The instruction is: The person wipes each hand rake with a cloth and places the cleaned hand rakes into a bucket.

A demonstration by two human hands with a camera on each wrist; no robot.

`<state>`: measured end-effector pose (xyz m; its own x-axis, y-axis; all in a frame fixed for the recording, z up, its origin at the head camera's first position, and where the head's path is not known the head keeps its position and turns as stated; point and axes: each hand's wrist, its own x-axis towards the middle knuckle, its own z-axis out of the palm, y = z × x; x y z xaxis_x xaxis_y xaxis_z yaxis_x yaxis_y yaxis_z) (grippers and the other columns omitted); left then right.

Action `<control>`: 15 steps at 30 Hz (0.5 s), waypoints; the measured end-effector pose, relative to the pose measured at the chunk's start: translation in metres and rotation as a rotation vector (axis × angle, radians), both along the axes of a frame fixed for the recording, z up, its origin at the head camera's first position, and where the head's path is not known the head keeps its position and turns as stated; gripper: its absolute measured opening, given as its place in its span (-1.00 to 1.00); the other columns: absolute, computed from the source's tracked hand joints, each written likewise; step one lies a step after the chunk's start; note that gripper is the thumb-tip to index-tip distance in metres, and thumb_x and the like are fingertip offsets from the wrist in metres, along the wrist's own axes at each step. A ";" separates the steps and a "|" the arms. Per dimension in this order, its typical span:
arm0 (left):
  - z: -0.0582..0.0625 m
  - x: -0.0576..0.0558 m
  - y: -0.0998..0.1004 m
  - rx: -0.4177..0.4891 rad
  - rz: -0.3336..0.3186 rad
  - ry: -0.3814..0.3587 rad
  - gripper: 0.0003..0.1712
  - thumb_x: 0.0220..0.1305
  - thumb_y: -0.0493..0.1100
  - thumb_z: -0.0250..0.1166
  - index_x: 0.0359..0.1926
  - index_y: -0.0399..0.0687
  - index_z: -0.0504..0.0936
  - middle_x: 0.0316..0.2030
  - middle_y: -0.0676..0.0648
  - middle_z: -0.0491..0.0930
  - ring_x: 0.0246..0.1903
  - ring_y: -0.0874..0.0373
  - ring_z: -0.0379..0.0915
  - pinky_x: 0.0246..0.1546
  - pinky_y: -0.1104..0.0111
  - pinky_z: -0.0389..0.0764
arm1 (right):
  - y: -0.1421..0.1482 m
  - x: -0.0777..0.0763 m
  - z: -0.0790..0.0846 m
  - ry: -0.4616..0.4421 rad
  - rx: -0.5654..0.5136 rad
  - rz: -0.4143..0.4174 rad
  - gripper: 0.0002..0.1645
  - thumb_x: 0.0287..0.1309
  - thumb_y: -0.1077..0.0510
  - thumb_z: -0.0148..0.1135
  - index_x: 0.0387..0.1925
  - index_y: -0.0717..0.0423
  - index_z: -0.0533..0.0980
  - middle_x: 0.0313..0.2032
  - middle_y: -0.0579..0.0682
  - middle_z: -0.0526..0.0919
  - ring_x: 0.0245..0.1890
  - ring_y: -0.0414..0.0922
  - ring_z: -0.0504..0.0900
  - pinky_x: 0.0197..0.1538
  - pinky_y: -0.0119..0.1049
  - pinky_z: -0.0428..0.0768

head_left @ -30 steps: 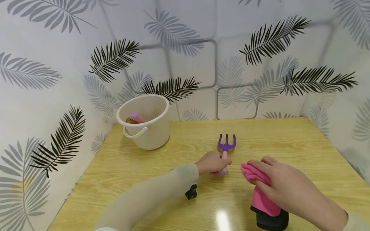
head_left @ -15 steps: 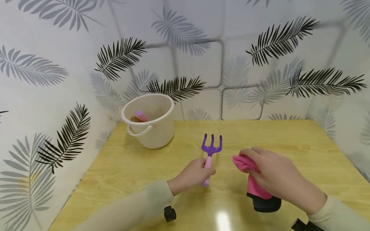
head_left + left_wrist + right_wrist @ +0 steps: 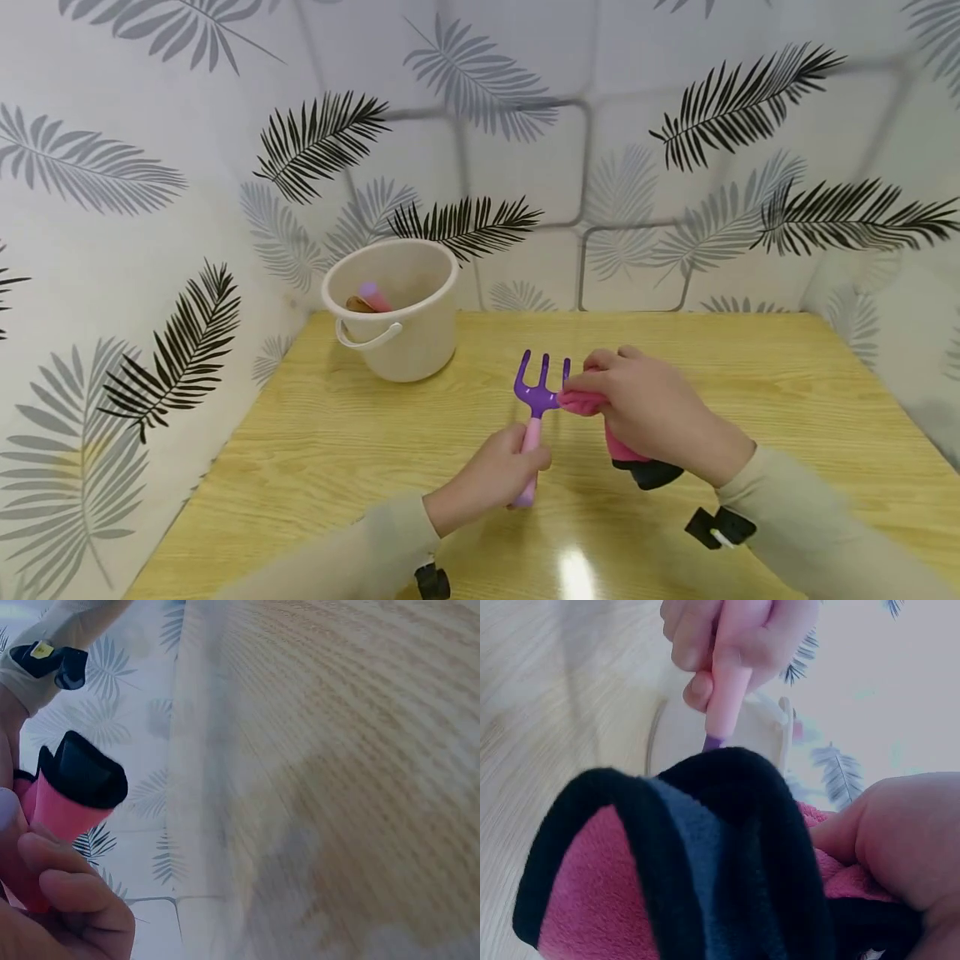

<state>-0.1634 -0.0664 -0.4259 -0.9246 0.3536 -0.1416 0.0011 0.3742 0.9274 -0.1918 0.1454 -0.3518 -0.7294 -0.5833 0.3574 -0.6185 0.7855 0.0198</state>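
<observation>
My left hand (image 3: 491, 471) grips the pink handle of a small hand fork (image 3: 536, 398), whose three purple prongs point away from me. In my right hand (image 3: 652, 408) is a folded pink cloth (image 3: 585, 403) with black edging and a dark underside. The cloth's bunched front end is right at the fork's rightmost prong in the head view and covers part of the fork head. From the right wrist, the cloth (image 3: 596, 892) hangs in front of the fork's purple neck, and the pink handle (image 3: 730, 690) runs up into my left fingers.
A cream bucket (image 3: 420, 342) with a white handle stands at the back left of the wooden table (image 3: 720, 350). Inside it lie a pink and purple piece (image 3: 375, 296) and a brown one. A leaf-patterned wall (image 3: 510, 167) rises behind the table.
My left hand has brought the hand fork left and nearer to me. My right hand has carried the cloth left and away from me, up to the fork's prongs.
</observation>
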 end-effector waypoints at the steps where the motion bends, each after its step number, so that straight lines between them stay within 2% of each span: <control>1: -0.001 0.001 0.000 -0.005 0.005 0.008 -0.77 0.30 -0.12 0.17 -0.15 -0.18 0.45 -0.58 -0.02 0.45 -0.68 0.19 0.36 -0.71 0.42 0.39 | -0.005 -0.001 -0.001 0.023 0.015 0.011 -0.53 -0.01 0.36 0.37 -0.13 -0.24 0.73 -0.17 -0.03 0.68 -0.31 -0.01 0.55 -0.44 -0.21 0.60; 5: -0.001 0.004 0.003 -0.002 -0.008 0.014 -0.81 0.32 -0.12 0.16 -0.19 -0.16 0.46 -0.59 -0.01 0.47 -0.65 0.19 0.40 -0.65 0.40 0.40 | -0.022 -0.002 -0.007 0.076 0.082 0.040 -0.43 -0.13 0.41 0.32 -0.15 -0.29 0.73 -0.21 -0.03 0.67 -0.40 -0.05 0.47 -0.56 -0.32 0.46; 10: 0.000 0.005 0.003 0.022 -0.028 0.016 -0.85 0.33 -0.14 0.15 -0.24 -0.15 0.45 -0.67 0.00 0.45 -0.70 0.21 0.36 -0.67 0.42 0.32 | -0.034 0.002 -0.012 0.107 0.182 0.042 -0.41 -0.19 0.37 0.37 -0.14 -0.31 0.72 -0.23 -0.03 0.65 -0.42 -0.06 0.43 -0.54 -0.33 0.47; 15: 0.001 0.007 0.001 0.004 -0.036 0.039 -0.86 0.33 -0.16 0.17 -0.27 -0.15 0.45 -0.69 0.00 0.46 -0.72 0.20 0.38 -0.68 0.42 0.32 | -0.039 0.002 -0.013 0.124 0.168 0.042 -0.47 -0.21 0.39 0.35 -0.24 -0.27 0.71 -0.27 -0.04 0.62 -0.43 -0.05 0.44 -0.53 -0.32 0.47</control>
